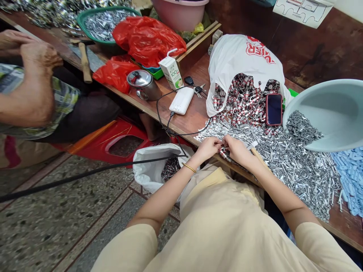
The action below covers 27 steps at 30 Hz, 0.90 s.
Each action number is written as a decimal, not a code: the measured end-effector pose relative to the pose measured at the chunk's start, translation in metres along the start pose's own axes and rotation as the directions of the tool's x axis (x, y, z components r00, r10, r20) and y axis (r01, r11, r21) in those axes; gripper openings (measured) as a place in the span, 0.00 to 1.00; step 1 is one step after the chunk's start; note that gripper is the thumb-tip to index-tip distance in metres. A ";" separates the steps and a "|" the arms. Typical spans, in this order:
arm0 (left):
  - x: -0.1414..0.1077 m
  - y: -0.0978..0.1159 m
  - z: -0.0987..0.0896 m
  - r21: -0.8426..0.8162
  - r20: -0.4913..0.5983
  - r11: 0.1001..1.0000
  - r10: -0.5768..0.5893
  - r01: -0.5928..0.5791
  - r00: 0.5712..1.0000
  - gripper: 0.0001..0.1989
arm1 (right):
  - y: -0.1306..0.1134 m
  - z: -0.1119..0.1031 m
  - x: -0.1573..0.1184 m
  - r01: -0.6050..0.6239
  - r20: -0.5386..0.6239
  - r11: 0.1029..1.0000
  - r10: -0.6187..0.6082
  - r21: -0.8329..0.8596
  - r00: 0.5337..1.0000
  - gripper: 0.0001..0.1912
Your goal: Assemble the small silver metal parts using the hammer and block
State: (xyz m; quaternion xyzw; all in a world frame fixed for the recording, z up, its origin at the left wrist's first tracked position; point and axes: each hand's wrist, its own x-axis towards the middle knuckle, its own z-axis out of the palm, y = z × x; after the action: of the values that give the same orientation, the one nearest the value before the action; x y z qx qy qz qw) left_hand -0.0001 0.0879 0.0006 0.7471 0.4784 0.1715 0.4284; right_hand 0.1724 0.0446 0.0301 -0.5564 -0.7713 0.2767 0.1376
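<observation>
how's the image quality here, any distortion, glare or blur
Head view: wide-angle bend, the table edge curves; soft even light, faint shadows; small glints on the metal parts pile; both hands reasonably sharp, the piece between them too small to identify.

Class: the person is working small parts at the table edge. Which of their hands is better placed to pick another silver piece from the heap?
Probably the right hand: it lies beside the heap of silver pieces, while the left hand sits farther from the heap, toward the table edge.
</observation>
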 end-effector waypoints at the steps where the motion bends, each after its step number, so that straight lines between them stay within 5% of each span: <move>1: -0.001 0.001 0.001 0.008 -0.025 1.000 0.000 0.000 1.000 0.09 | 0.000 0.000 0.000 -0.007 0.001 1.000 0.007 -0.003 1.000 0.21; 5: -0.005 0.001 0.006 0.002 -0.094 0.999 -0.035 0.036 0.995 0.10 | -0.001 0.000 0.000 -0.009 0.005 1.000 0.009 -0.015 1.000 0.22; 16: 0.009 0.002 0.001 0.063 -0.054 0.996 -0.052 0.056 0.997 0.11 | 0.001 0.001 0.001 0.022 0.003 1.000 -0.022 0.000 1.000 0.20; 27: 0.013 -0.016 0.014 -0.303 0.064 0.952 -0.018 0.037 0.998 0.08 | 0.006 0.008 -0.002 0.028 -0.056 0.999 -0.026 0.046 0.998 0.18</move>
State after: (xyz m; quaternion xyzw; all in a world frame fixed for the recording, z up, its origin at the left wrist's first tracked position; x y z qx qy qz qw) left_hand 0.0059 0.0953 -0.0224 0.6706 0.4433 0.2143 0.5549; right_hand 0.1734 0.0422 0.0206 -0.5501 -0.7680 0.2771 0.1756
